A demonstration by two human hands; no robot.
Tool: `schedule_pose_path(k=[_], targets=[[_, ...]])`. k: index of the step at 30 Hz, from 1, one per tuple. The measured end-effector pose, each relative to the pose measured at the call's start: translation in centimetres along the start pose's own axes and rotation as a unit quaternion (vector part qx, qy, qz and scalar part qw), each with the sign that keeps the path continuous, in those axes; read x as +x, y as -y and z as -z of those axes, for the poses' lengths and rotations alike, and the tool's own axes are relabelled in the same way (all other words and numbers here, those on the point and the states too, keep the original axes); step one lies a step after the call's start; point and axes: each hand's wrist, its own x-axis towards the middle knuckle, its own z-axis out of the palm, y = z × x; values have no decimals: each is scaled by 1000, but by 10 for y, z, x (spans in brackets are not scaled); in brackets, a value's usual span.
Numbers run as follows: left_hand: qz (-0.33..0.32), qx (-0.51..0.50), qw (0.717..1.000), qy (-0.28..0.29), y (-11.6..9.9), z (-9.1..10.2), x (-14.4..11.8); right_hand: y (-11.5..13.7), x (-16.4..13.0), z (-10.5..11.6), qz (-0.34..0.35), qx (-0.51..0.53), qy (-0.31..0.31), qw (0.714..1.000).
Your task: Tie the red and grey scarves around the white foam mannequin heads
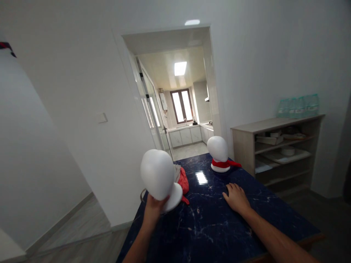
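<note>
My left hand [155,206] grips a white foam mannequin head [157,173] around the neck. The head is tilted, its round base [174,197] leaning to the right over the table. Some of my left fingers are hidden behind the neck. Just behind it lies a crumpled coral-red cloth [183,180] beside a greyish-beige cloth [177,171]. My right hand [236,198] rests on the dark blue marbled table [197,230], fingers spread and holding nothing. Beyond it a second white mannequin head [217,148] stands upright, with a red scarf [220,164] around its neck.
At the right a wooden shelf unit [244,142] carries several plastic water bottles [298,106] on top and assorted items inside. Past the table's far edge, a doorway opens onto a kitchen with white cabinets [185,137]. A white wall [90,146] runs along the left.
</note>
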Motion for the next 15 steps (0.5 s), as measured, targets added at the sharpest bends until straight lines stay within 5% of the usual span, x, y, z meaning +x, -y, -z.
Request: schedule_pose_path(k=[3,8,15], targets=[[13,-123,983,133,-17,-45,-35,-2,1,-3,3,-5,4,1000],[3,-164,967,196,-28,-111,-85,-6,3,-7,2,-10,12,1000],[-2,-164,960,229,-40,-134,-116,-8,4,-8,6,-13,11,1000]])
